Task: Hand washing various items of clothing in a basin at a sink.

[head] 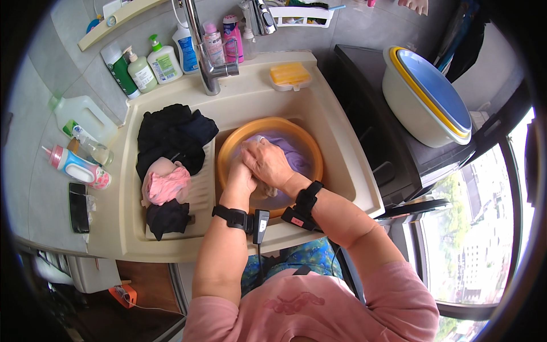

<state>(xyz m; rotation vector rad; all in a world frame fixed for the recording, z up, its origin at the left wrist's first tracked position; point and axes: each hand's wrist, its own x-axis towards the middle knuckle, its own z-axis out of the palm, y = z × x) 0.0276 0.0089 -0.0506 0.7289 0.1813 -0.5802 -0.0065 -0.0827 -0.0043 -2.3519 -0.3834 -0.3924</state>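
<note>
An orange plastic basin [316, 149] stands in the sink's bowl, with cloudy water and a lavender garment [295, 156] in it. Over the basin, my left hand [242, 172] and my right hand [270, 161] are pressed together, the right partly covering the left. A light-coloured cloth [269, 190] is squeezed between them. Some of it shows below my palms and a pale bit above my fingers; the rest is hidden. On the ribbed washboard side to the left lie black clothes [169, 132], a pink garment [169, 186] on a pale bra cup, and a small black cloth [169, 218].
A chrome faucet [209, 72] rises behind the sink [359, 171]. Yellow soap bars [290, 73] sit in a dish at the back; several bottles [164, 62] line the wall. Stacked basins [419, 98] rest on a black cabinet to the right. A phone [79, 207] lies left.
</note>
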